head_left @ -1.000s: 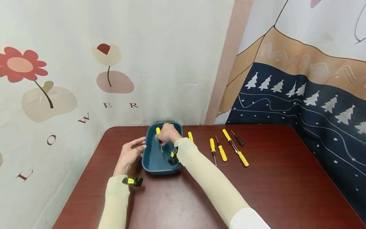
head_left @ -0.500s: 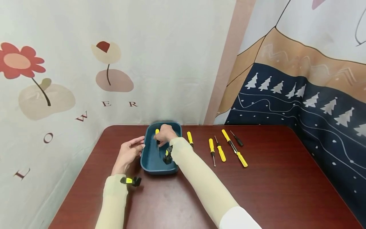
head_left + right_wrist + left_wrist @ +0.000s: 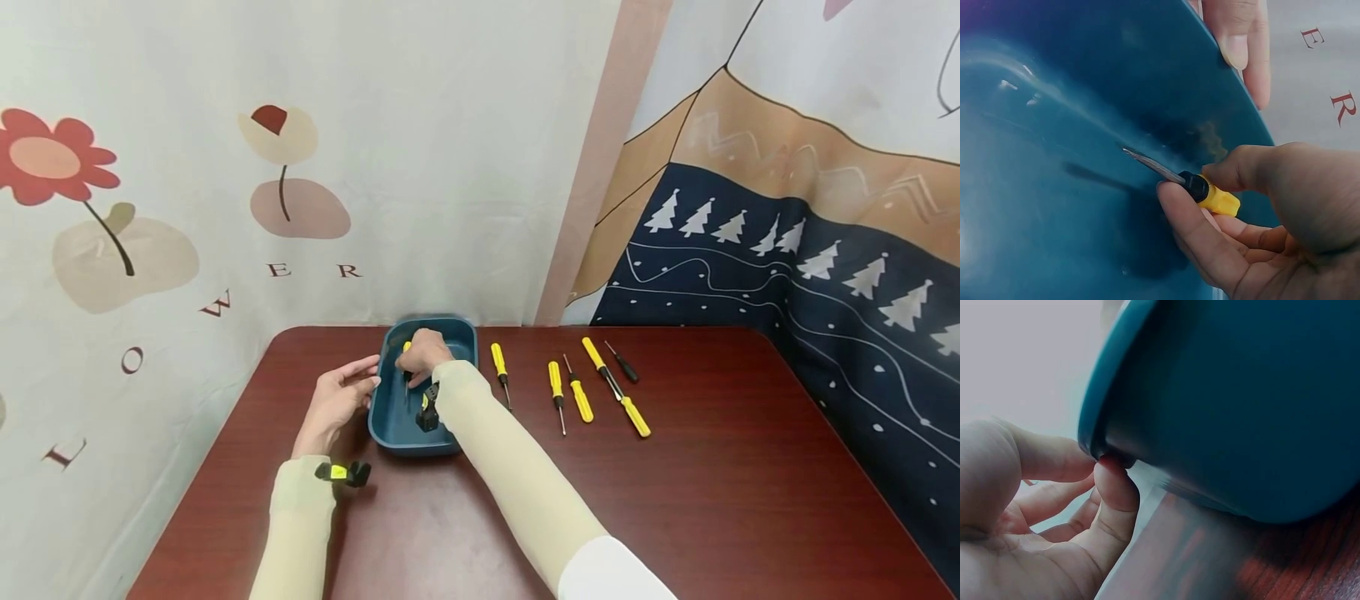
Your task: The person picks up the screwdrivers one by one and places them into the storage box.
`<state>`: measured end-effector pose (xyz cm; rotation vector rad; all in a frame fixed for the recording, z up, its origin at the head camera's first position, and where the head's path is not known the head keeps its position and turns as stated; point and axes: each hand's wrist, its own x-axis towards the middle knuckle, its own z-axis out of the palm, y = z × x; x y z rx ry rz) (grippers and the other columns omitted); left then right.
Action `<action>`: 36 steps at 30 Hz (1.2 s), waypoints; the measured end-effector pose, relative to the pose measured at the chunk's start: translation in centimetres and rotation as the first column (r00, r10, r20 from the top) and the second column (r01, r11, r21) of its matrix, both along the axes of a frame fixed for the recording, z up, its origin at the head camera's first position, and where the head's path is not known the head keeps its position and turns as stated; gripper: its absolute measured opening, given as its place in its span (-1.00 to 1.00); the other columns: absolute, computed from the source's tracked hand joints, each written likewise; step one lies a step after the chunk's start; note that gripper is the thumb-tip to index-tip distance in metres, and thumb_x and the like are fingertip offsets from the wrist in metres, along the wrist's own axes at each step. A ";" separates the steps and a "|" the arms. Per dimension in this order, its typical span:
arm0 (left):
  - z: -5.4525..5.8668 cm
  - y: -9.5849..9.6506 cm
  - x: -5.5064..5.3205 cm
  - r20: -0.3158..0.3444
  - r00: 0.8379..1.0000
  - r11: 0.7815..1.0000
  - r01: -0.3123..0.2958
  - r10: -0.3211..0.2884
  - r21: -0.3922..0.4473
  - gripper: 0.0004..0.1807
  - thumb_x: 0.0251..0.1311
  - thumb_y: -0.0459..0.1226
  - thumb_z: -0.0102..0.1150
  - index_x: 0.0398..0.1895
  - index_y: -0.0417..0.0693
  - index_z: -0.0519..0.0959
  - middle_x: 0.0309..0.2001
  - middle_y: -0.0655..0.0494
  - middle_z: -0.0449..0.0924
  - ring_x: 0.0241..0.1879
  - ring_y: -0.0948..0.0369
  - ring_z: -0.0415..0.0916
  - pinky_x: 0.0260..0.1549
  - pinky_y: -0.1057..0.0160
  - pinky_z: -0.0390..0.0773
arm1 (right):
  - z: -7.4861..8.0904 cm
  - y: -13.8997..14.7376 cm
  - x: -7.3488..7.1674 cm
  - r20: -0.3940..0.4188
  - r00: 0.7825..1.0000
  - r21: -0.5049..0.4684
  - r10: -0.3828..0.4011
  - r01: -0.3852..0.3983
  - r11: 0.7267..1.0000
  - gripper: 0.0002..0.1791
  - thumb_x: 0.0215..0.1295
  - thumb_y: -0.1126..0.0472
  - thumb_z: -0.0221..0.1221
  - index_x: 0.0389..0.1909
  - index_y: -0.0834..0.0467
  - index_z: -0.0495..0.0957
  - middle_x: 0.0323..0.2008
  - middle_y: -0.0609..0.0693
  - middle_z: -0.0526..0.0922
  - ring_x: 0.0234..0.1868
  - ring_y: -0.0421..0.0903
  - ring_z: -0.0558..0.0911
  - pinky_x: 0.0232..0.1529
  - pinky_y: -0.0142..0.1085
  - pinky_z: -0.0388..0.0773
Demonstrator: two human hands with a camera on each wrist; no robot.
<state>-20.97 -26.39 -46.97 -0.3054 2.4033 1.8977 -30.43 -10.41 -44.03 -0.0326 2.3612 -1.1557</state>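
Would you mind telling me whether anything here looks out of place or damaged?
Nothing appears spilled or visibly damaged. Only the black screwdriver stands out slightly, by its colour: the other screwdrivers in view are yellow-handled.

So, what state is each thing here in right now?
Tray, upright on the table
Held screwdriver, over the tray floor, contact unclear
Right hand, gripping that screwdriver
Left hand, pinching the tray's rim
Other five yellow screwdrivers, lying on the table, unheld
Black screwdriver, lying on the table, unheld
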 end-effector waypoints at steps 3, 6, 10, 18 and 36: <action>0.0 -0.1 0.0 0.002 1.000 1.000 -0.002 0.002 -0.005 -0.52 0.46 -0.29 0.16 0.42 -0.06 0.49 0.29 -0.20 0.52 -0.40 0.31 0.51 -0.33 0.30 0.60 | -0.2 -0.3 0.1 -0.002 1.000 0.011 -0.006 0.006 1.000 -0.79 0.33 0.28 0.31 -0.48 0.26 0.56 -0.52 0.15 0.60 -0.50 0.01 0.79 -0.40 -0.21 0.74; -0.1 -0.1 0.0 0.004 1.000 1.000 -0.001 0.001 0.001 -0.52 0.45 -0.30 0.16 0.41 -0.06 0.49 0.27 -0.21 0.54 -0.44 0.31 0.49 -0.36 0.29 0.60 | -0.4 -0.6 0.2 -0.001 1.000 0.035 -0.011 0.011 0.999 -0.82 0.33 0.27 0.32 -0.43 0.27 0.60 -0.47 0.18 0.66 -0.50 0.01 0.79 -0.46 -0.23 0.72; -0.2 -0.1 0.0 0.007 1.000 1.000 -0.001 0.001 0.024 -0.52 0.44 -0.32 0.16 0.41 -0.04 0.50 0.23 -0.19 0.55 -0.49 0.31 0.46 -0.40 0.30 0.58 | -0.7 -0.8 0.3 -0.009 1.000 0.063 -0.004 0.005 0.998 -0.80 0.34 0.25 0.32 -0.44 0.27 0.62 -0.47 0.17 0.68 -0.49 0.01 0.79 -0.44 -0.22 0.73; -0.1 0.1 0.0 -0.003 1.000 0.999 -0.006 0.006 0.049 -0.52 0.43 -0.36 0.16 0.40 -0.05 0.50 0.18 -0.18 0.55 -0.48 0.32 0.47 -0.42 0.35 0.58 | -0.8 -1.3 0.5 -0.030 1.000 0.103 -0.010 0.013 0.995 -0.79 0.32 0.27 0.33 -0.48 0.27 0.64 -0.54 0.16 0.68 -0.46 0.02 0.80 -0.44 -0.23 0.73; 0.2 0.2 0.1 -0.003 1.000 0.998 -0.005 0.005 0.056 -0.51 0.43 -0.36 0.17 0.41 -0.08 0.50 0.09 -0.04 0.60 -0.48 0.31 0.46 -0.43 0.34 0.57 | -0.4 -1.7 0.8 -0.022 1.000 0.140 0.008 -0.005 0.990 -0.82 0.33 0.28 0.30 -0.44 0.29 0.65 -0.57 0.15 0.70 -0.53 -0.02 0.78 -0.54 -0.29 0.68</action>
